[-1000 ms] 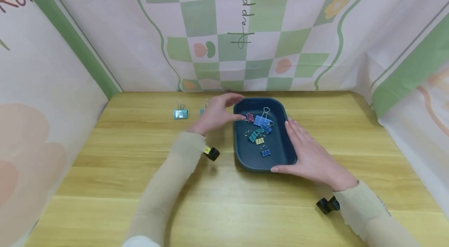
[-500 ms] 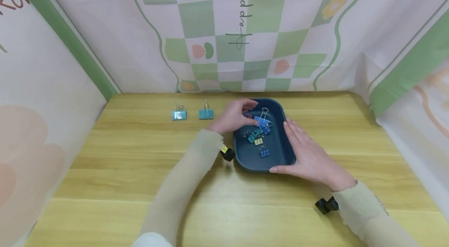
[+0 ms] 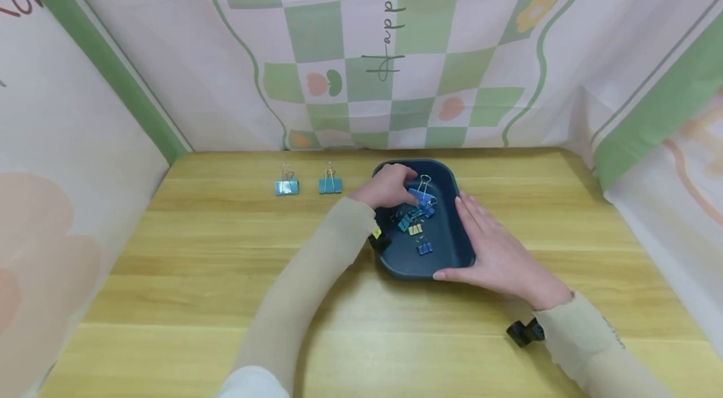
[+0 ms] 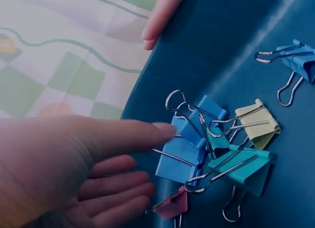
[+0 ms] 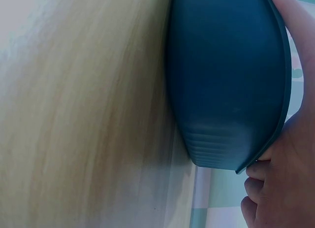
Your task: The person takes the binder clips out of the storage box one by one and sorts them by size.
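Observation:
In the head view my left hand (image 3: 386, 189) reaches over the left rim into a dark blue tray (image 3: 403, 260). The left wrist view shows its thumb extended beside a large blue binder clip (image 4: 172, 164), fingers loosely bent below; nothing is clearly pinched. Near those fingers is a small red patterned binder clip (image 4: 172, 204). Teal (image 4: 246, 171), pale yellow (image 4: 258, 127) and smaller blue binder clips (image 4: 300, 60) lie close by in the tray. My right hand (image 3: 503, 253) holds the tray's near right corner, thumb on the front side, fingers along the right side.
Two light blue binder clips stand on the wooden table (image 3: 198, 260) left of the tray: one farther left (image 3: 287, 188), one nearer (image 3: 330, 186). A patterned cloth (image 3: 367, 109) hangs behind the table's back edge.
My left hand has moved right, from the tray's left rim into the tray toward the large blue binder clip, uncovering a light blue clip on the table. The right hand stays on the tray.

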The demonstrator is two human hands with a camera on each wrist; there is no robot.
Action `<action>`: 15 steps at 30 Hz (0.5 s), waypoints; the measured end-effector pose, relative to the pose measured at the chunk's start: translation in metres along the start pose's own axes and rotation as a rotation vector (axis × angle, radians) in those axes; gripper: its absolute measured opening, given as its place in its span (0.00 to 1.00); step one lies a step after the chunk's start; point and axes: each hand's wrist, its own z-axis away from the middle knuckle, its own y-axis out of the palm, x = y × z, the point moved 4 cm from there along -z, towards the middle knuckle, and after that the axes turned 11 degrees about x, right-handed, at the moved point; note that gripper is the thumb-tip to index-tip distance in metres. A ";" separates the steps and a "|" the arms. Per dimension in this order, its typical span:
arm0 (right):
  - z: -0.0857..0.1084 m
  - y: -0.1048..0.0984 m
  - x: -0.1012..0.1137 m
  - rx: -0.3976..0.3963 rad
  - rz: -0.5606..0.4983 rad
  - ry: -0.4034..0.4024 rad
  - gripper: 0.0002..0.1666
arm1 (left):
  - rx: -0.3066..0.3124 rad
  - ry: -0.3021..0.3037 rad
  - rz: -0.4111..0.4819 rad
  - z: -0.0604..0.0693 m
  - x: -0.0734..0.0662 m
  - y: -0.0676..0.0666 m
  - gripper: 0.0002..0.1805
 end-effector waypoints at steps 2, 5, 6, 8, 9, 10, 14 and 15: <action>0.000 0.000 0.000 0.002 0.002 0.000 0.82 | 0.030 -0.034 -0.048 -0.002 -0.001 0.003 0.33; 0.001 0.000 0.000 0.000 0.004 0.000 0.82 | 0.071 -0.049 -0.090 -0.004 -0.003 0.006 0.28; 0.001 0.000 -0.001 -0.003 0.003 0.000 0.82 | 0.082 -0.040 -0.106 -0.004 -0.004 0.007 0.26; 0.001 0.000 0.000 -0.004 0.000 0.000 0.82 | 0.099 -0.022 -0.128 -0.004 -0.004 0.009 0.22; 0.001 0.000 0.000 -0.005 0.000 0.001 0.82 | 0.103 -0.010 -0.143 -0.004 -0.004 0.010 0.20; 0.001 0.000 0.000 -0.005 -0.002 0.001 0.82 | 0.106 -0.001 -0.156 -0.004 -0.004 0.011 0.20; 0.001 0.000 0.000 -0.003 -0.004 0.001 0.82 | 0.101 0.008 -0.177 -0.005 -0.005 0.014 0.18; 0.001 0.000 0.000 -0.002 -0.005 0.003 0.82 | 0.097 0.007 -0.179 -0.006 -0.006 0.015 0.18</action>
